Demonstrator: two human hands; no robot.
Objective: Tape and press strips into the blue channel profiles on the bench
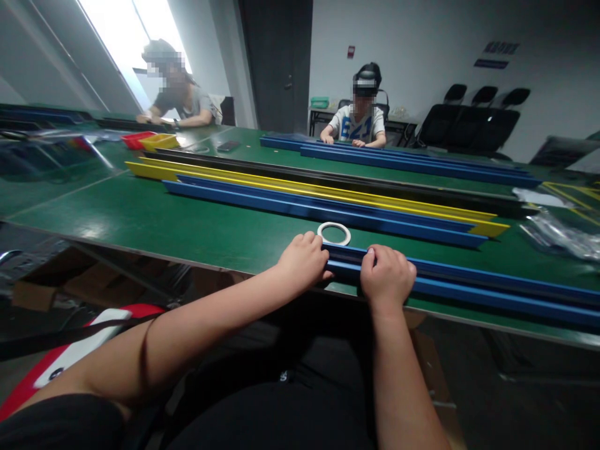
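A long blue channel-shaped strip (473, 289) lies along the near edge of the green table, running off to the right. My left hand (304, 257) is closed around its left end, fingers over the far side. A short way along, my right hand (388, 275) grips the same strip with the thumb on top. Just beyond my left hand a white tape roll (334, 234) lies flat on the table. Behind it are another blue strip (300, 207), a yellow strip (323, 190) and a black strip (347, 177), roughly parallel.
The green table (117, 215) reaches across to two people seated opposite. More blue strips (412, 164) lie before one person. Red (137, 140) and yellow trays (160, 142) stand at far left. Clear plastic bags (562, 234) lie at right. Cardboard boxes (70, 275) are under the table.
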